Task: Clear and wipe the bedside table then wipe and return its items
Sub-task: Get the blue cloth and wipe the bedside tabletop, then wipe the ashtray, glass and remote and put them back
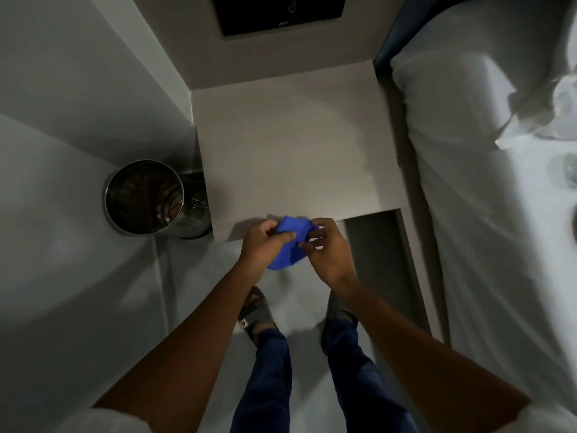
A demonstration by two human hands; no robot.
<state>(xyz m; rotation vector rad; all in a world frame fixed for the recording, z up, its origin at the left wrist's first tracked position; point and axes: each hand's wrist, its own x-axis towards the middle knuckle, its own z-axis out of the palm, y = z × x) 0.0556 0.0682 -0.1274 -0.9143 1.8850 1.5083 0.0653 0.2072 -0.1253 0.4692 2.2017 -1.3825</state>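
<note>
The pale bedside table fills the middle of the view, its top bare. Just off its front edge I hold a bunched blue cloth between both hands. My left hand grips its left side with the thumb pressed on top. On the cloth's right side, my right hand pinches it with the fingertips. On the bed at the right lie a crumpled white item and a clear glass-like object, both partly cut off by the frame edge.
A round metal waste bin stands on the floor against the table's left side. The bed with white sheets runs along the right. A dark panel is on the wall behind. My feet in sandals stand on the pale floor.
</note>
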